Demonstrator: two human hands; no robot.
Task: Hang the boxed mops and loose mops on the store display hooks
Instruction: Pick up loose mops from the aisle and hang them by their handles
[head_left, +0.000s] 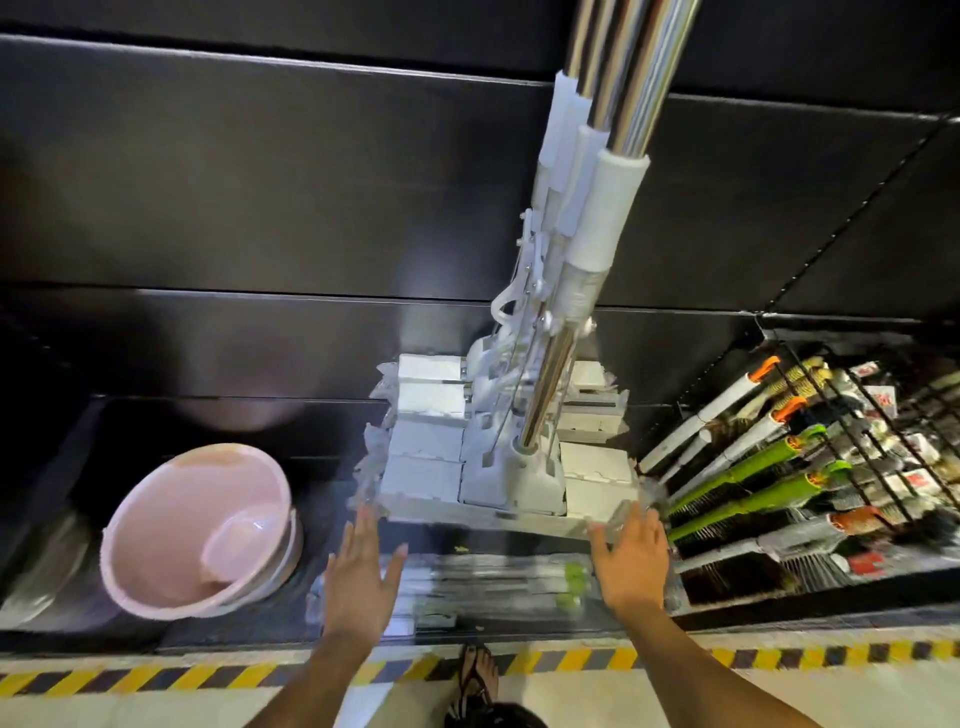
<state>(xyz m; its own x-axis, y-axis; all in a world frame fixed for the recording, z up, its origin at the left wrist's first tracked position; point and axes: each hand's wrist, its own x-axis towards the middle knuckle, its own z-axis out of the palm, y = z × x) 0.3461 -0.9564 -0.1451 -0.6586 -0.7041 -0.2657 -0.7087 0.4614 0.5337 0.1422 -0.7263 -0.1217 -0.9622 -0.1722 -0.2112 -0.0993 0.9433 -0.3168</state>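
Several loose mops (597, 218) with shiny steel handles and white plastic collars hang in a bunch against the black display wall. Their white sponge heads (498, 467) dangle low, wrapped in clear plastic. My left hand (363, 577) is spread flat with straight fingers just below the left end of the nearest mop head. My right hand (631, 561) is also spread, its fingertips at the crinkled plastic on the right end. Neither hand grips anything. More wrapped mops (493, 582) lie on the low shelf under my hands.
Stacked pink basins (202, 525) sit on the low shelf at the left. A wire rack (841, 467) at the right holds green and white-handled brushes. A yellow-and-black striped floor edge (156, 678) runs along the shelf front, with a sandalled foot (475, 675) by it.
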